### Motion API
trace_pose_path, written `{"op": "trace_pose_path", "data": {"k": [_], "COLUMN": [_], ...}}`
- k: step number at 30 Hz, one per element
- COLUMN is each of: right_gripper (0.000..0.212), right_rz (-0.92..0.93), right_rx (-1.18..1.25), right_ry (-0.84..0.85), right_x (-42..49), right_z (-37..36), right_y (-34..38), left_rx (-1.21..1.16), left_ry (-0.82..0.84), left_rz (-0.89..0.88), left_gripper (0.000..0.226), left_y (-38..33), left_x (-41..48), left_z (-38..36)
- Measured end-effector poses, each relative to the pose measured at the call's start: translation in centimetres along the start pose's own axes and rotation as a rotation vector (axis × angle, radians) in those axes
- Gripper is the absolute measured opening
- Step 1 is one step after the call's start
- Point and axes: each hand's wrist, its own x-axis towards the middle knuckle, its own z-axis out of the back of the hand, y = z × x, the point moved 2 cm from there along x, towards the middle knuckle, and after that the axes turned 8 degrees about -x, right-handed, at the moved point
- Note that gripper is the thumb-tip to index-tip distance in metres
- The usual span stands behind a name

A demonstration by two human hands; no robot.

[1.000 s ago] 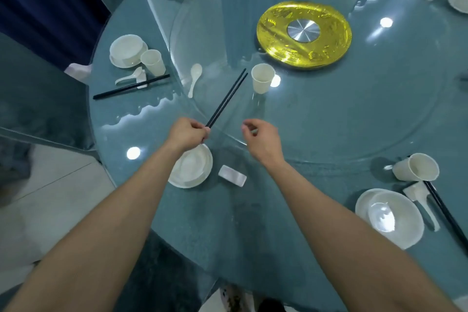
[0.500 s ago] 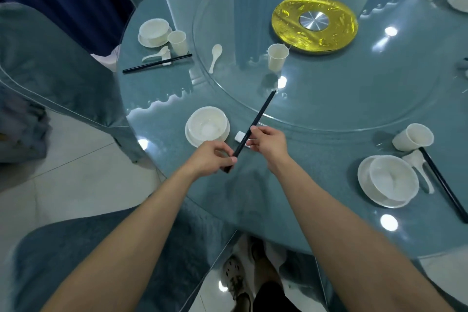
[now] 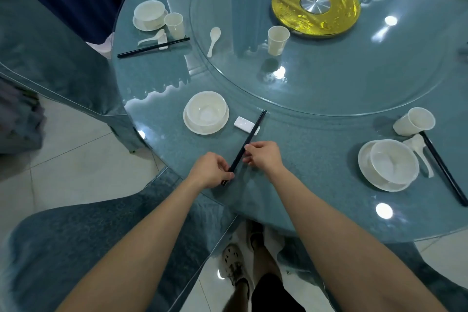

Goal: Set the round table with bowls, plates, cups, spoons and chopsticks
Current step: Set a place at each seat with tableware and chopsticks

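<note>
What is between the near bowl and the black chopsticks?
A small white chopstick rest lies there; the chopsticks cross over its right end. The head view shows it.

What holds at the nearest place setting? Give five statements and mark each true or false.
1. Both the left hand and the right hand grip the black chopsticks. True.
2. The chopsticks cross over the white chopstick rest. True.
3. The nearest bowl sits on bare glass. False: it sits on a plate.
4. A cup stands beside that bowl. False: the loose cup stands on the glass turntable near the gold disc.
5. The loose spoon lies in the bowl. False: it lies on the turntable.
</note>
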Motion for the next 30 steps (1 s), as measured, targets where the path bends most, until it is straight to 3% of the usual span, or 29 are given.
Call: {"op": "trace_pose_path", "data": {"k": [8,15,30], "right_gripper": [0.021,0.023,0.027], "right_rz": [0.037,0.025,0.020], "right_rx": [-0.182,-0.199,-0.265], "right_ry": [-0.062,-0.084,-0.155], "right_x": [-0.1,0.0,0.7], "right_z": [0.2,0.8,3.8], "right_y": [0.1,-0.2,2.1], "left_rx": [0.127,0.247,0.319], "left_ry": [-0.139,-0.172,-0.068], "left_rz": [0.007,-0.020,0.014], "left_gripper": [0.019,0.024,0.026], "left_y": [-0.4,-0.2,-1.8], "left_x": [-0.5,-0.9,-0.2], "left_z": [-0.6,-0.7,0.4]}}
